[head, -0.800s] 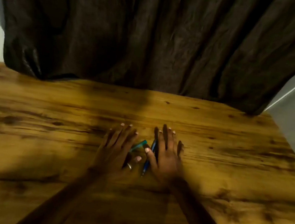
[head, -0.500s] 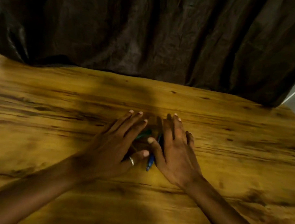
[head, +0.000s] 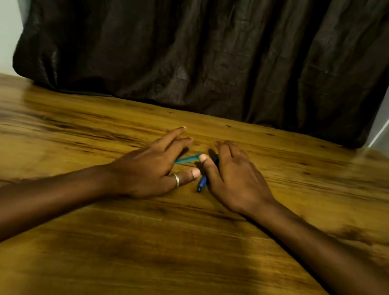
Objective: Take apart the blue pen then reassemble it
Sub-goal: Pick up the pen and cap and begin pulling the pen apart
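Two hands (left hand, right hand), two pens: blue pen, teal pen.

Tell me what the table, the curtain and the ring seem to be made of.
Table: wood or wood-look laminate, glossy; grain, knots and glare show.
Curtain: dark thin fabric with a slight sheen, creased and hanging in folds.
Ring: probably metal, silvery and shiny.

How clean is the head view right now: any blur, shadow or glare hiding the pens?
Head view: dim, warm light; the left hand and right hand look fairly sharp, with slight smearing at the table edges. Shadow between the hands darkens the blue pen, partly hidden under the right hand; the teal pen shows clearly. Faint sheen on the far table corners; wide-angle bending at the borders.
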Tool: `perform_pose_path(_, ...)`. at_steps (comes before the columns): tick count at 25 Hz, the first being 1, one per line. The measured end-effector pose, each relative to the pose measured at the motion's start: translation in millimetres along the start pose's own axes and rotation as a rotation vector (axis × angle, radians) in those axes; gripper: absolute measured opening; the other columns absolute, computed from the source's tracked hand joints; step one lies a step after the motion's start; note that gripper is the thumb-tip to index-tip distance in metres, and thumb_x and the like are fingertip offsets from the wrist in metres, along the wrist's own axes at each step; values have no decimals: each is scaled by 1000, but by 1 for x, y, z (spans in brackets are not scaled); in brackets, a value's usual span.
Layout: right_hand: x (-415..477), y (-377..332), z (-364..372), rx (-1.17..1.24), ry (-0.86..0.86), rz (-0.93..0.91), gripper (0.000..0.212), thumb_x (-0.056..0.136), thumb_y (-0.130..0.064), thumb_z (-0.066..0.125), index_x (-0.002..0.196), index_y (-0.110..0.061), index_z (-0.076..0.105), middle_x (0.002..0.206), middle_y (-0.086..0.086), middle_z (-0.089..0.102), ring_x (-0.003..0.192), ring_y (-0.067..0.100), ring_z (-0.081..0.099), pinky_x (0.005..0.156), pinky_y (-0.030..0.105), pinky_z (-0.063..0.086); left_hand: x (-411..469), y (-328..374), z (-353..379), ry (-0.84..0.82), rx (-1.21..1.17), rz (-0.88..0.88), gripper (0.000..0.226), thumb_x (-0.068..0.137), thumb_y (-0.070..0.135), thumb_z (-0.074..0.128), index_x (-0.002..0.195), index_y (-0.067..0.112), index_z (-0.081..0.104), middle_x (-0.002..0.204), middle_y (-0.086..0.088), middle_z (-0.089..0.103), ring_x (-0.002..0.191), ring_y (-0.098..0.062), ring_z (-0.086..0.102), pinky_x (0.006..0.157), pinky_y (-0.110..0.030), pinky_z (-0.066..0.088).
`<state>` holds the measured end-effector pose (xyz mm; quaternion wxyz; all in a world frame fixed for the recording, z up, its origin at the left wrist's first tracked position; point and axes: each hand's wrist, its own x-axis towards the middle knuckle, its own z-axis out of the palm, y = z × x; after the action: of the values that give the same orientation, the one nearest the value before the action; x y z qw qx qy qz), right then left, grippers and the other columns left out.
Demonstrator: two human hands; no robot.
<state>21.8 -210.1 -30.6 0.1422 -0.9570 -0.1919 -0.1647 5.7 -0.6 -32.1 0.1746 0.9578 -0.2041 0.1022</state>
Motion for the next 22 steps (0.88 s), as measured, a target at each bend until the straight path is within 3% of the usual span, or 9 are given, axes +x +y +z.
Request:
perform_pose_path(2, -2, -1, -2, 17, -9, -2, 67, 98, -61, 32, 146, -15, 38, 151, 12, 46, 138, 29, 41, 110, 44, 39, 0, 8, -1, 78, 15, -15, 82, 90, 75, 34, 156, 28, 23, 167, 9, 11, 150, -17, 24, 113, -34, 31)
perform_pose_path(5, 1, 1, -2, 110, 5, 32, 60, 99, -56, 39, 143, -15, 44, 142, 11, 54, 130, 29, 49, 104, 42, 43, 0, 15, 0, 262, 74, 7, 65, 95, 65, 40, 145, 24, 43, 149, 4, 43, 133, -15, 44, 95, -25, 36)
perform_pose_path(8, 12, 12, -5, 311, 106, 89, 35, 99, -34, 51, 128, -16, 59, 118, 8, 68, 107, 24, 63, 85, 30, 46, 0, 10, -2, 403, 59, 34, 48, 94, 58, 51, 131, 28, 55, 126, 7, 61, 107, -9, 58, 76, -26, 46)
perform_pose_path(10, 16, 21, -7, 352, 85, 63, 24, 96, -16, 56, 118, -19, 65, 103, 1, 70, 90, 17, 65, 74, 26, 46, 1, 8, -3, 446, 15, 12, 42, 93, 56, 52, 125, 30, 59, 114, 11, 64, 95, -5, 58, 69, -27, 50)
perform_pose_path(13, 17, 29, -11, 260, 48, -102, 34, 87, -2, 62, 113, -23, 68, 112, -5, 66, 104, 11, 61, 83, 22, 48, 1, 9, -3, 471, -5, -4, 35, 93, 53, 55, 121, 32, 61, 105, 17, 61, 86, 0, 56, 66, -26, 52)
perform_pose_path(16, 17, 31, -11, 265, -30, -315, 35, 87, 3, 63, 114, -18, 71, 118, -2, 66, 115, 12, 59, 99, 28, 46, -1, 8, -4, 480, -11, 17, 32, 93, 51, 56, 118, 33, 62, 103, 19, 62, 83, 3, 56, 65, -26, 53)
perform_pose_path(19, 20, 35, -14, 181, -60, -408, 27, 92, -5, 64, 113, -19, 74, 121, -2, 68, 119, 11, 58, 104, 28, 40, -1, 8, -6, 469, -27, 33, 33, 92, 52, 57, 118, 33, 63, 105, 17, 65, 85, 1, 58, 69, -32, 56)
perform_pose_path(22, 21, 37, -19, 101, -61, -479, 20, 94, -12, 65, 110, -21, 72, 118, -4, 68, 117, 12, 58, 102, 36, 39, -2, 10, -6, 464, -31, 45, 34, 92, 52, 55, 118, 32, 64, 106, 16, 66, 90, -3, 59, 73, -35, 56)
